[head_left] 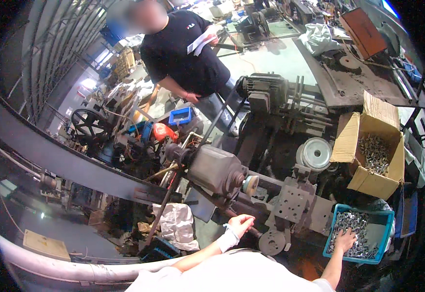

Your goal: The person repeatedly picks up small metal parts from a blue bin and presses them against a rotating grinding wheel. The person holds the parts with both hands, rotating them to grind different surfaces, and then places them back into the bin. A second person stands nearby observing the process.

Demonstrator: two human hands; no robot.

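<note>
My left hand (242,224), with a white band at the wrist, hovers in front of the lathe-like machine (216,168). Its fingers are curled together, and whatever they may hold is too small to make out. To the right, my right hand (346,240) reaches into a blue plastic bin (327,249) of small shiny metal pieces (351,221). The fingers of that hand are spread and rest on the pieces. Between the two hands are a dark plate with holes (294,199) and a round metal disc (272,242), both on the machine.
A cardboard box (347,138) of similar metal parts stands behind the bin. Beyond the machine, a person in a black shirt (185,46) holds papers (201,43). A pale pulley wheel (316,153) and a motor (266,90) sit on the machine's far side. A drive belt (217,117) slants across.
</note>
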